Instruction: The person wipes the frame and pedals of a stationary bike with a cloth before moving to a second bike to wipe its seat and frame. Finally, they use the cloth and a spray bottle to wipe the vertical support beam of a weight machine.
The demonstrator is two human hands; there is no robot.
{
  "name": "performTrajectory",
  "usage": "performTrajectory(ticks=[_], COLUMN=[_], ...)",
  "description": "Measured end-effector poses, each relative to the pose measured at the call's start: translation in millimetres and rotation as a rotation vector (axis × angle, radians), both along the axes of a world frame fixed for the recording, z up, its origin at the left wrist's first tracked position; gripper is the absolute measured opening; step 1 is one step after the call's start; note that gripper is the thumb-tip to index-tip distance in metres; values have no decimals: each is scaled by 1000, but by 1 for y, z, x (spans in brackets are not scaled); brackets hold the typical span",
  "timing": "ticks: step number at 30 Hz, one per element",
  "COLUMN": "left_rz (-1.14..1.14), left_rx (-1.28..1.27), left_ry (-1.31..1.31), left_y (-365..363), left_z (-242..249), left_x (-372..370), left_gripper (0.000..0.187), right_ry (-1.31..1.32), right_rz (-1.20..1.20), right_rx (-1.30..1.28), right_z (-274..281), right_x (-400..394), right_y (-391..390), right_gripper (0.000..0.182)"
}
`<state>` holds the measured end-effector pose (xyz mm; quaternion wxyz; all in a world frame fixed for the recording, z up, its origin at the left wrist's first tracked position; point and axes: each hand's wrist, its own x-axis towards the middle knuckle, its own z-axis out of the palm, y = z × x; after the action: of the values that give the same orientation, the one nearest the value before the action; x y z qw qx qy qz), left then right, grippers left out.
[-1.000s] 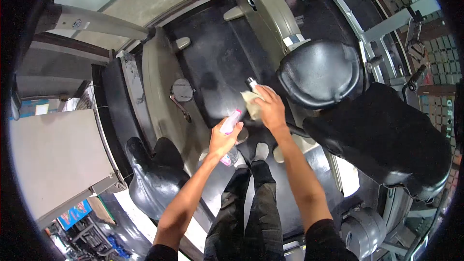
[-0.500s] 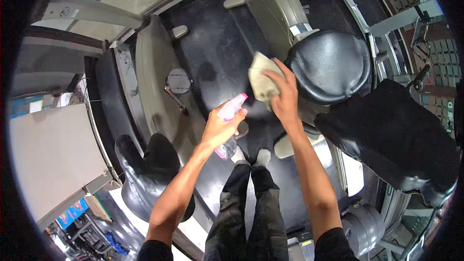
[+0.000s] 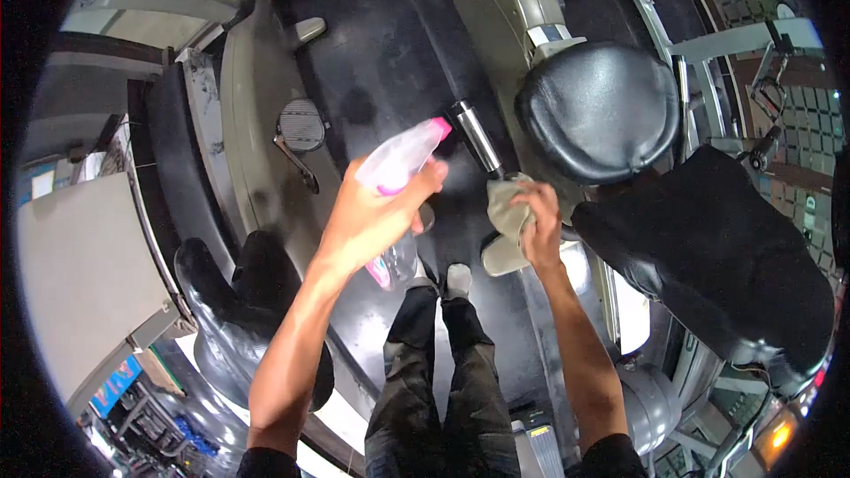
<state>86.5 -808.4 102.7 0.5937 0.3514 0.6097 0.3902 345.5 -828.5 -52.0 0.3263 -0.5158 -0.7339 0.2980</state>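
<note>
My left hand (image 3: 367,217) is closed round the neck of a spray bottle (image 3: 403,158), whose white head and pink nozzle point up and to the right. Below the hand shows the bottle's clear body with a pink label. A pale cream cloth (image 3: 508,209) is bunched in the fingers of my right hand (image 3: 542,223). Just above the cloth, a shiny metal cylinder (image 3: 479,137) with dark ends slants across the view; its lower end meets the cloth's top edge. To the upper right of that hand lies a round black padded seat (image 3: 600,111).
A black padded backrest (image 3: 717,252) is at the right. On the left stand a beige machine housing with a ribbed round footplate (image 3: 301,126) and a black forked pad (image 3: 243,301). Beige machine feet reach over the dark floor (image 3: 390,62). My feet are below, between the machines.
My right hand has moved down with the cloth, and the metal cylinder now shows above it. The spray bottle has come up and left, nearer the camera. The view has shifted slightly.
</note>
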Motion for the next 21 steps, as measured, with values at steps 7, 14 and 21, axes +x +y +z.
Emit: performTrajectory(ticks=[7,14,21], left_rz=[70,23,61], left_rx=[-13,-19,-63], left_ry=[-2,66,-30], left_y=[14,21,26], left_z=[-39,-40,-32], left_x=[-12,-26,-37], left_gripper=[36,37,37], right_ry=[170,-693,-28], right_rz=[-205,218,7], right_rx=[153,-609,12], right_z=[30,18,-24], right_x=[-105,-147,-106], right_y=[121,189,132], right_gripper=[35,47,30])
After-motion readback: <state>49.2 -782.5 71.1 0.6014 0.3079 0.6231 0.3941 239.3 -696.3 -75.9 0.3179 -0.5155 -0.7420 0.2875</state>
